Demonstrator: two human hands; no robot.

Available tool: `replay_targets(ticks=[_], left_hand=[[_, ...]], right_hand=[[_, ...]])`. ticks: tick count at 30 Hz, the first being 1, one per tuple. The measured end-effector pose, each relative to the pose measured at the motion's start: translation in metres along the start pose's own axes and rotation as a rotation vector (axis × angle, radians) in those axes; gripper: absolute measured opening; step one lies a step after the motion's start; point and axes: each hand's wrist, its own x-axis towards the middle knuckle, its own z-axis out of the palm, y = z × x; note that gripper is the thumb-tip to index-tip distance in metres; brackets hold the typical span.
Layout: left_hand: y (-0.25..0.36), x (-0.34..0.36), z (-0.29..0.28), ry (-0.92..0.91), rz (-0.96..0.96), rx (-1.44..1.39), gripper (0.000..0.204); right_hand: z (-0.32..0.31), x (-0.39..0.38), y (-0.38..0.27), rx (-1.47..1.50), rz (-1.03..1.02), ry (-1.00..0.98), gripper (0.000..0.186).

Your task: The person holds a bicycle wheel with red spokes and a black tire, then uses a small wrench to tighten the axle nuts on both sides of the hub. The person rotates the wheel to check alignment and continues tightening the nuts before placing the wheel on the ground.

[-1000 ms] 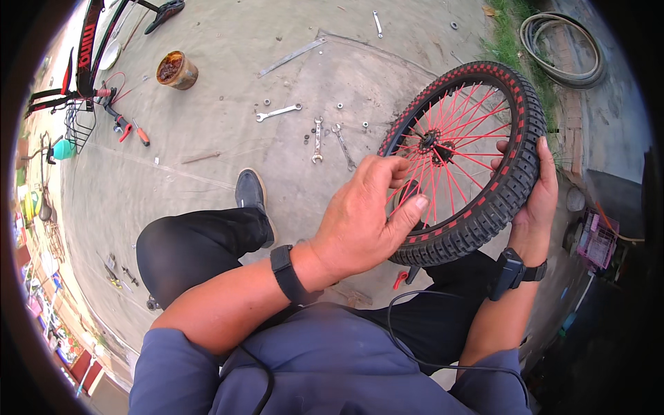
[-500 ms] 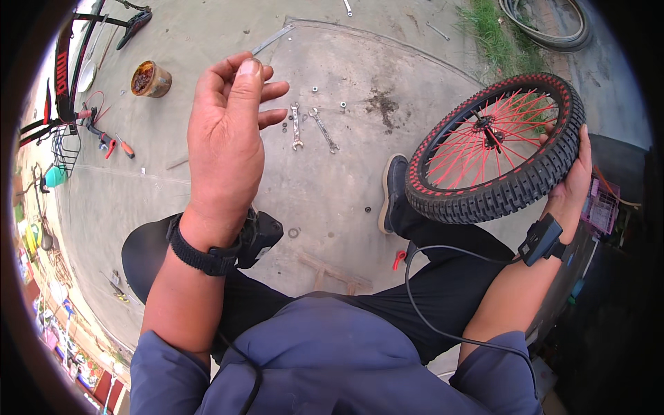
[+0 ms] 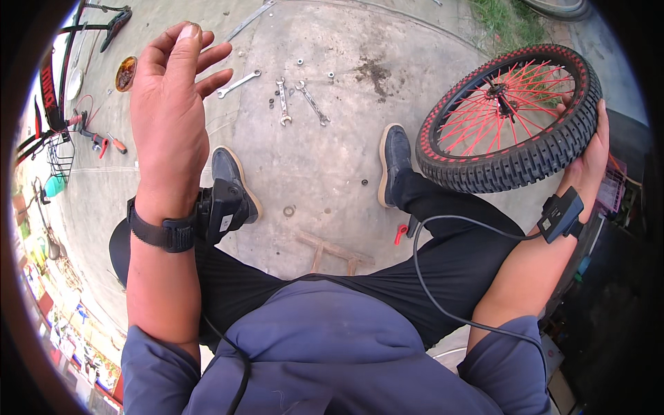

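My right hand (image 3: 589, 153) grips a small bicycle wheel (image 3: 508, 174) by its knobbly black tyre, at the right-hand edge. The wheel has red spokes and a red-checked rim; it is tilted, raised above my right leg. Some fingers of that hand reach behind the tyre and are partly hidden. Off to the left, my left hand (image 3: 173, 111) is raised in the air with its fingers apart, holding nothing. A tub of brown grease (image 3: 126, 74) stands on the ground just beyond it, partly covered by the hand.
Spanners (image 3: 283, 102) lie on the concrete, with nuts (image 3: 330, 75) close by. A red lever (image 3: 400, 234) rests near my right leg. A bicycle frame (image 3: 50, 104) and a screwdriver (image 3: 118, 144) are at the far left. Grass (image 3: 515, 34) grows at the back right.
My left hand has moved left and away from the middle, uncovering another spanner. My left shoe has come into view. The wheel sits slightly higher and further right in the picture, still gripped.
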Motion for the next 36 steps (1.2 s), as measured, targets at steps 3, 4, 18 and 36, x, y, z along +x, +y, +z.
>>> replay_targets(ticks=[3,4,18,36], left_hand=[[-0.005,-0.001,0.009,-0.013,-0.038,0.074,0.044],[-0.007,-0.003,0.013,-0.021,-0.055,0.099,0.044],[-0.166,-0.067,0.119,-1.064,-0.273,0.933,0.022],[-0.376,-0.160,0.199,-1.036,-1.342,0.632,0.044]], right_hand=[[-0.001,0.005,0.001,0.006,-0.002,-0.006,0.043],[-0.003,0.006,0.001,0.014,-0.001,-0.038,0.043],[-0.025,0.021,0.008,0.090,0.029,-0.138,0.046],[-0.095,0.009,0.052,-0.243,0.115,0.222,0.064]])
